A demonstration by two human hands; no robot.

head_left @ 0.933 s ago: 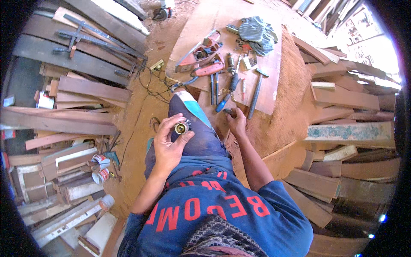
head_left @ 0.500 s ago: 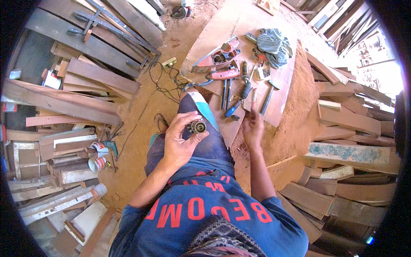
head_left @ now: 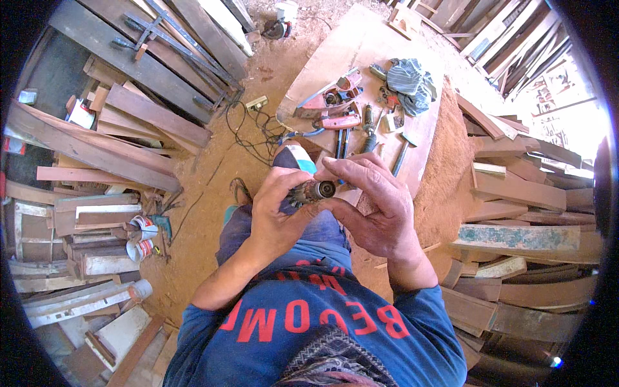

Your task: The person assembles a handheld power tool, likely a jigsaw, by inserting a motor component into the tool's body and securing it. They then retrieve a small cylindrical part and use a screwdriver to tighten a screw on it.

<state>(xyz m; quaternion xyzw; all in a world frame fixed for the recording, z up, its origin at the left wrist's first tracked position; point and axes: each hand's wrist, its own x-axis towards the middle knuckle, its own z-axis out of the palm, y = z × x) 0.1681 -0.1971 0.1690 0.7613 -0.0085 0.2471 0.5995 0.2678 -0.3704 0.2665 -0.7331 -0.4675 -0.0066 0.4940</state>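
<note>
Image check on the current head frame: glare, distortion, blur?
Head view: upper right washed out to white; head view: corners black, the long left plank looks bowed, likely from the fisheye; head view: both hands fairly sharp, but the metal part is dark, its fine detail too small to tell.

At centre, the cylindrical part is dark grey; lower centre, the shirt is navy, red-lettered; upper right, the cloth is striped grey-blue.

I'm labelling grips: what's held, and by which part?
The left hand grips a dark metal part by its ribbed side; the right hand is at its round end, contact unclear.
</note>
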